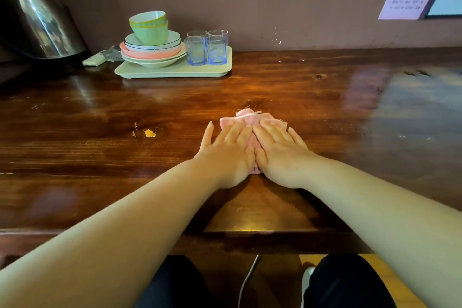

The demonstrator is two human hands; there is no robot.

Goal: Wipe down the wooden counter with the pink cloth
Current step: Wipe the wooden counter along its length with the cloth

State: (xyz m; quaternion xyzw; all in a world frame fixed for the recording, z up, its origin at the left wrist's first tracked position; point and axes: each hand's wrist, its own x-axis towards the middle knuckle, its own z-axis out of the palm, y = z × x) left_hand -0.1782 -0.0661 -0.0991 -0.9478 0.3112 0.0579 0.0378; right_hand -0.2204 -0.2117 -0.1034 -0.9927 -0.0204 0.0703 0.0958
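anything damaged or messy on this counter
Yes: a pale chipped patch mars the wooden counter left of the left hand. White specks dot the wall behind.

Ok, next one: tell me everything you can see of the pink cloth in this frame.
The pink cloth looks like soft textured fabric, bunched or folded into a small pad rather than spread out. It lies on the wooden counter, near the middle, well in front of the tray of dishes. Both hands press flat on it side by side, left hand and right hand, fingers straight, covering most of it. Only its far edge, a strip between the hands and a small bit at the wrists show.
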